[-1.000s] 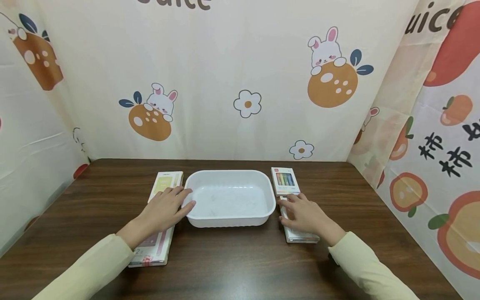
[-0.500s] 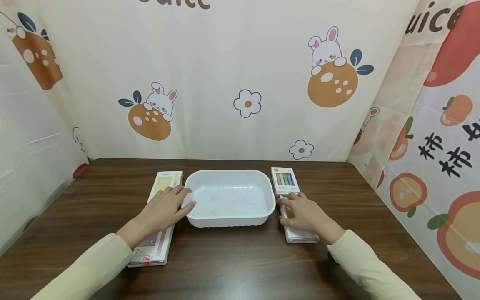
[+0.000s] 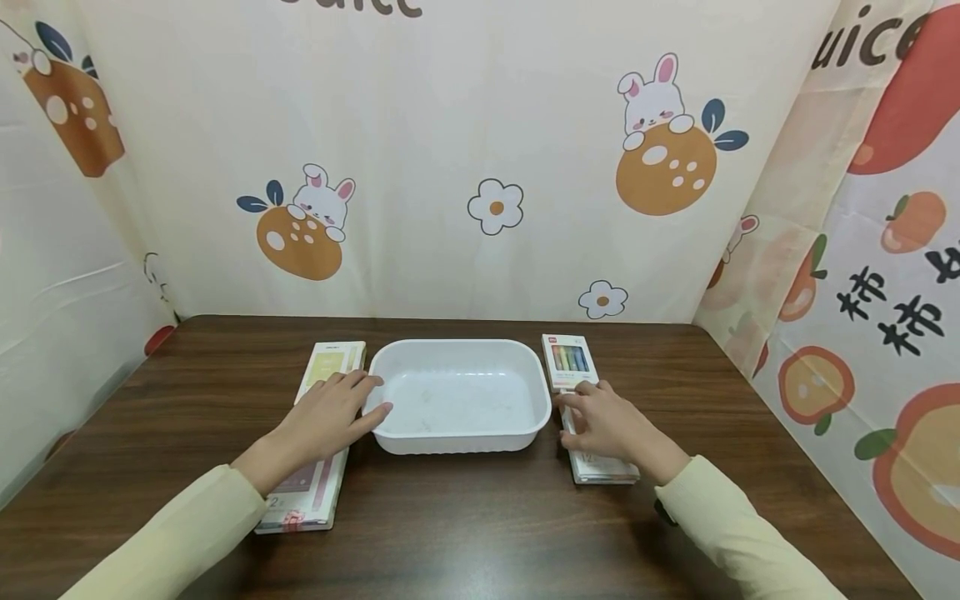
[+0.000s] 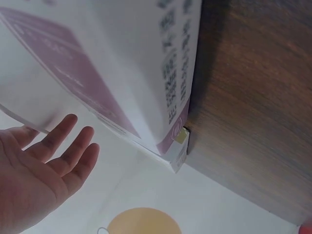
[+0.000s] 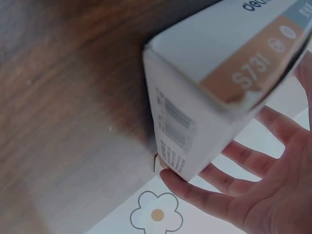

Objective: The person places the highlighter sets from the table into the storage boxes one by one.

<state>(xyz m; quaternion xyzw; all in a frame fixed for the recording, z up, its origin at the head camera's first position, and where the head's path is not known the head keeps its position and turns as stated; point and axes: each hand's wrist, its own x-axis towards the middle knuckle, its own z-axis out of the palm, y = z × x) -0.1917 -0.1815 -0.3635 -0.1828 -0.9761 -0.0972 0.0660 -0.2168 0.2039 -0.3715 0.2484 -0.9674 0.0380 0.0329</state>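
A white plastic basin (image 3: 461,443) stands in the middle of the table in the head view. My left hand (image 3: 330,421) reaches over a white box with a purple panel (image 3: 303,500), its fingertips at the basin's left rim. In the left wrist view, the left hand's fingers (image 4: 73,156) are spread and loosely bent. My right hand (image 3: 611,427) is over a small white box (image 3: 606,472) right of the basin. In the right wrist view, the right hand's fingers (image 5: 209,197) lie along this box, loosely extended; whether they press on it is unclear.
Beyond my right hand lies a colored pencil box (image 3: 572,360). A white box with a yellow panel (image 3: 327,367) lies beyond my left hand. The dark wooden table (image 3: 457,525) meets printed curtains (image 3: 420,108) at the back and sides.
My right hand has shifted very slightly away from me. My left hand, the basin and the boxes stay in place.
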